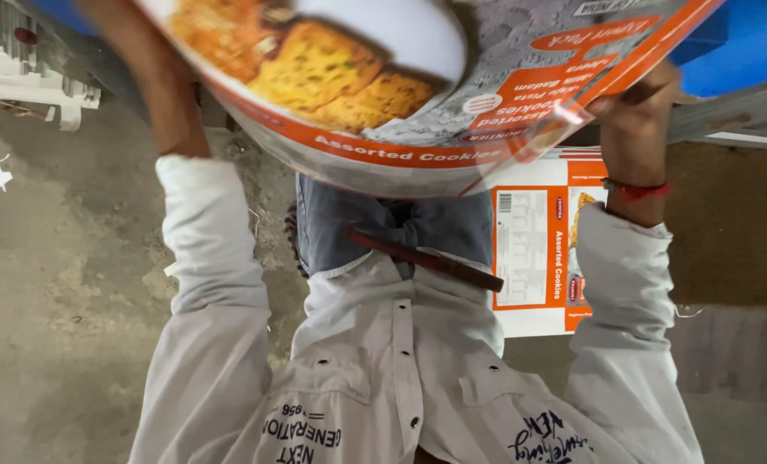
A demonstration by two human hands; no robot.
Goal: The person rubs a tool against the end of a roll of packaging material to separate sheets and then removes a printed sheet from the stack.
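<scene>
Rough grey concrete floor (66, 283) below, blue surface (744, 43) at top right. Large printed cookie-carton sheet (452, 77) held up close, bowed, filling upper frame. Right hand (633, 120) closed on its edge; left hand hidden behind it, grip impossible to tell. Second flat carton sheet (534, 249) beneath, by right sleeve (624, 283).

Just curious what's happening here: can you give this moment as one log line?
right hand: grips printed carton sheet edge | left hand: hidden behind it | floor: second carton sheet
</scene>
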